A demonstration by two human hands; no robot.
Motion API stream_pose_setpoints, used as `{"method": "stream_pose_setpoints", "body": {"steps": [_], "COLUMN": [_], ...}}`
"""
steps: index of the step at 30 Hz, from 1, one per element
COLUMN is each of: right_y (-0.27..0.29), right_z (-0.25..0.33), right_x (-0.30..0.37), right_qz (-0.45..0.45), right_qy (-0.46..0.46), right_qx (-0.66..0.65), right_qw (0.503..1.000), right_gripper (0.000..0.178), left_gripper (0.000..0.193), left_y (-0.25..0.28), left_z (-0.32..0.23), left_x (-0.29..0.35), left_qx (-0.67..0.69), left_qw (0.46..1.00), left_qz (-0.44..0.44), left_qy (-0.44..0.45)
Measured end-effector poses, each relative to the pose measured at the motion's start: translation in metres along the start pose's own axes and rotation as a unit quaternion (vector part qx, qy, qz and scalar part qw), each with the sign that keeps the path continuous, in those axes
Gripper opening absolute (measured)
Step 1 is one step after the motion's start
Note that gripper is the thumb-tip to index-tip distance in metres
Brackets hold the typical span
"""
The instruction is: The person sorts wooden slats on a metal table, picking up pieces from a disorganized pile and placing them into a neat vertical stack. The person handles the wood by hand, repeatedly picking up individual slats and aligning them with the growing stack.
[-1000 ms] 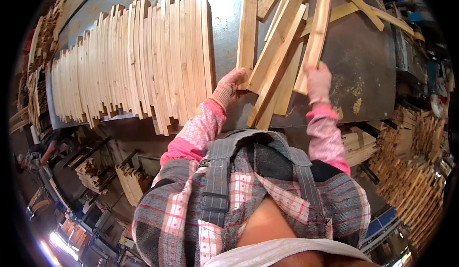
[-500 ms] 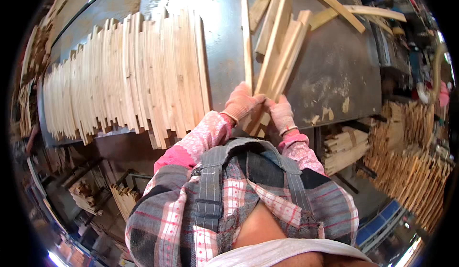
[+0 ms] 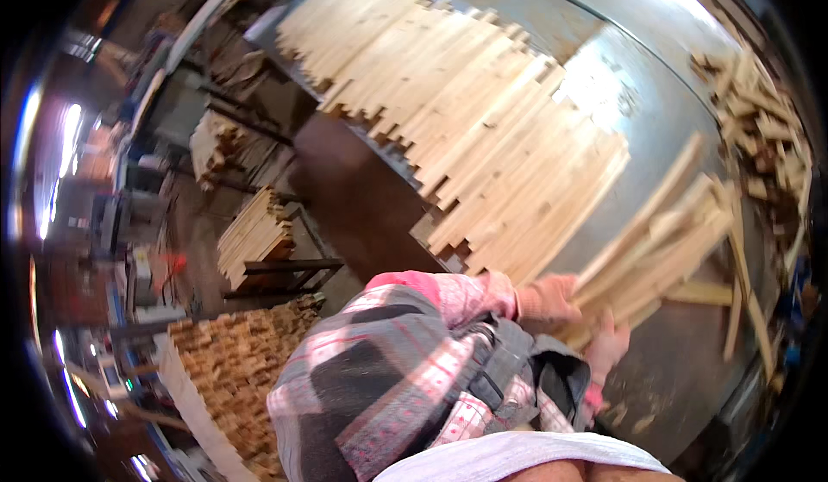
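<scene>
In pink work gloves, both my hands grip the near end of a small bundle of pale wooden strips (image 3: 677,262). My left hand (image 3: 550,299) is closed on the bundle's left side, with its fingers partly hidden. My right hand (image 3: 609,344) holds the right side, a little nearer to me and blurred. The strips fan slightly apart at their far ends above the metal table (image 3: 668,150). Just left of my left hand lies a long row of wooden strips (image 3: 483,124), side by side with uneven ends.
Loose strips (image 3: 749,288) cross each other at the right of the table. Scrap wood (image 3: 759,111) is heaped beyond the far edge. To the left, below table height, a small stack of strips (image 3: 254,236) rests on a metal rack, near a large wood pile (image 3: 246,370).
The whole view has swung left, bringing the floor stacks on that side into sight. Both hands still hold the bundle, and the single strip left of it now lies against it.
</scene>
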State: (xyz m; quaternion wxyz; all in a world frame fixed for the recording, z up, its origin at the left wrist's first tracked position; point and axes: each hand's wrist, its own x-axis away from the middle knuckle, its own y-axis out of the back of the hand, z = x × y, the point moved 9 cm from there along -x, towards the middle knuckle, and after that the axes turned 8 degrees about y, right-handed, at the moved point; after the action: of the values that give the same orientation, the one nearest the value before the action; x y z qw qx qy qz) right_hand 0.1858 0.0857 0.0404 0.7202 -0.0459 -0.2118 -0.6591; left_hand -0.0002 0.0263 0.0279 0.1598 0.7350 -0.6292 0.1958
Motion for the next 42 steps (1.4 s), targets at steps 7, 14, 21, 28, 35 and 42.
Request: {"method": "stream_pose_setpoints", "body": {"steps": [7, 14, 21, 28, 35, 42], "right_y": [-0.065, -0.079, -0.075, -0.113, -0.146, -0.149], "right_z": [-0.042, -0.061, -0.045, -0.024, -0.004, 0.014], "right_x": [-0.043, -0.042, -0.129, -0.183, -0.18, -0.163], "right_qz": [0.139, 0.357, 0.243, 0.265, 0.249, 0.222], "right_qy": [0.032, 0.043, 0.073, 0.066, 0.05, 0.006], "right_qx": [0.391, 0.416, 0.332, 0.299, 0.404, 0.439], "right_qw": [0.909, 0.835, 0.909, 0.914, 0.879, 0.871], "right_gripper": [0.054, 0.053, 0.066, 0.053, 0.07, 0.067], "left_gripper": [0.056, 0.069, 0.054, 0.061, 0.085, 0.078], "left_y": [0.026, 0.046, 0.133, 0.175, 0.106, 0.144], "left_z": [0.026, 0.016, 0.029, 0.071, 0.073, 0.084], "left_x": [-0.015, -0.013, 0.035, 0.12, 0.121, 0.113], "left_qx": [-0.402, -0.436, -0.265, -0.274, -0.402, -0.336], "left_qw": [0.902, 0.883, 0.929, 0.854, 0.853, 0.872], "left_qz": [0.041, -0.007, -0.243, -0.409, -0.267, -0.306], "left_qy": [0.154, 0.174, 0.092, 0.168, 0.199, 0.181]}}
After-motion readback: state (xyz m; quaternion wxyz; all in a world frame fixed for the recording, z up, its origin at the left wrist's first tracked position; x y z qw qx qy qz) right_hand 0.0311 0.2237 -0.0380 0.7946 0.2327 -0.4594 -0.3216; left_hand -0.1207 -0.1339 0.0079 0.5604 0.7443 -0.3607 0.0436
